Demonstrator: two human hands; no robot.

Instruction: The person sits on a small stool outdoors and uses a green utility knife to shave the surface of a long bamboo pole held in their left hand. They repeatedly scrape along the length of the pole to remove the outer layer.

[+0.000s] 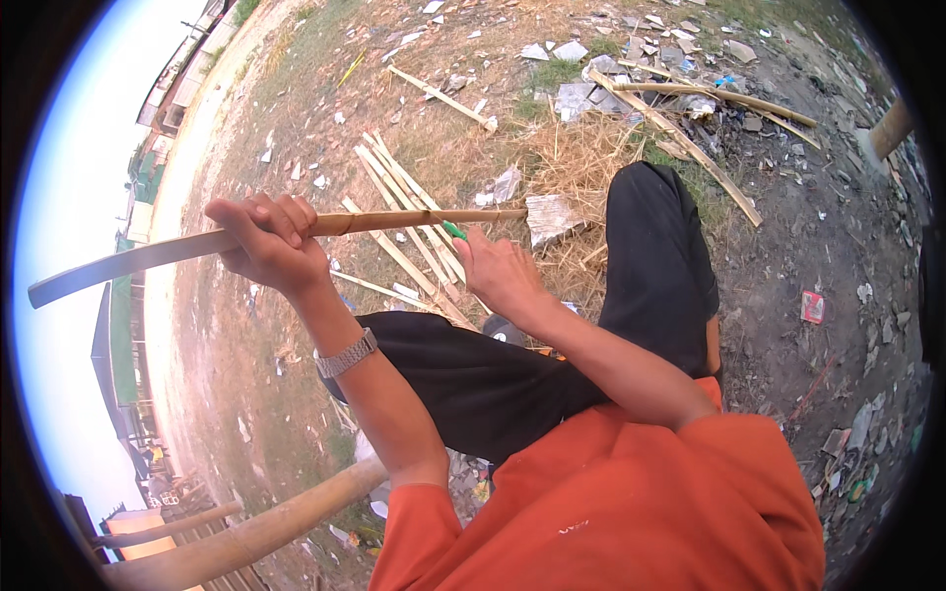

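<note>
A long split-bamboo strip (pixel 379 223) lies almost level across my view, its pale end rising at the left. My left hand (pixel 274 246) is wrapped round it, with a metal watch (pixel 347 355) on that wrist. In my right hand (pixel 505 278) is a green-handled tool (pixel 454 230), which meets the strip right of my left hand. Its blade, if any, is too small to make out. Several cut bamboo strips (pixel 419 251) lie on the ground below and beyond. The strip's far right end is near a pale flat slab (pixel 552 219).
Dry straw (pixel 591 163) lies beside my bent knee (pixel 655 236). Longer bamboo pieces (pixel 690 148) and broken tile rubble (pixel 591 98) are at the far right. A thick bamboo pole (pixel 246 527) runs at the lower left. Litter is scattered over the dirt.
</note>
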